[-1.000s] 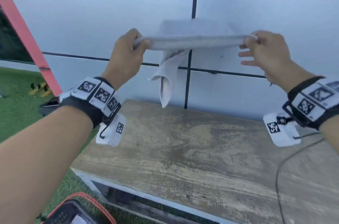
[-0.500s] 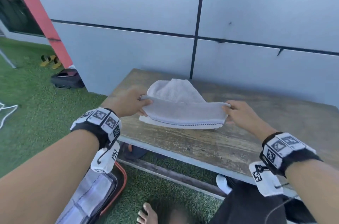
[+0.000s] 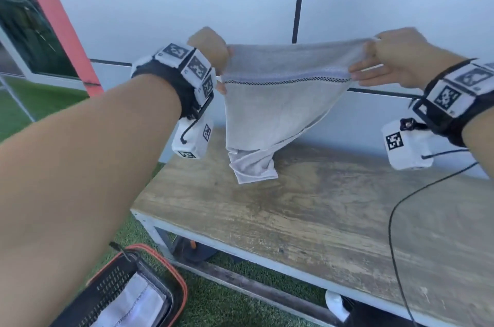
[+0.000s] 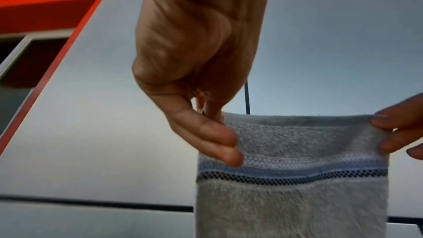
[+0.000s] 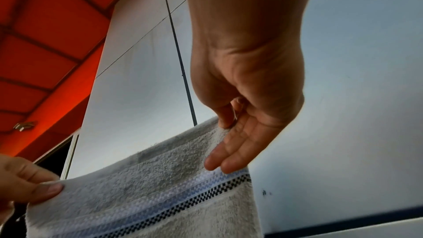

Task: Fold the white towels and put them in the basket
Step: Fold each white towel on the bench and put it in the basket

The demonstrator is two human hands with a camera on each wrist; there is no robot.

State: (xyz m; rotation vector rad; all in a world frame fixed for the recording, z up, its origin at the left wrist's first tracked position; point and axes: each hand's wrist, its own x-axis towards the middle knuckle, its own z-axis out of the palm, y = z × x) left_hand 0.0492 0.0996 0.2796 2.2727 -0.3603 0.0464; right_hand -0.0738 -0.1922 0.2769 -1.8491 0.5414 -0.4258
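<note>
A white towel (image 3: 278,102) with a blue and black checked band hangs stretched in the air above the wooden bench (image 3: 307,219). Its lower end is bunched and hangs just over the bench top. My left hand (image 3: 213,59) pinches the towel's upper left corner (image 4: 225,120) between thumb and fingers. My right hand (image 3: 387,56) pinches the upper right corner (image 5: 223,127), its other fingers loosely extended. The black basket (image 3: 112,281) with an orange rim sits on the grass at lower left, with a folded white towel (image 3: 133,305) inside.
A grey panelled wall (image 3: 187,0) stands right behind the bench. A black cable (image 3: 395,233) runs from my right wrist across the bench's right side. Green grass (image 3: 227,300) lies below, and a shoe (image 3: 335,305) shows under the bench.
The towel lay half folded on the bench half a second ago; both hands have lifted it back into the air and it now hangs stretched between them.
</note>
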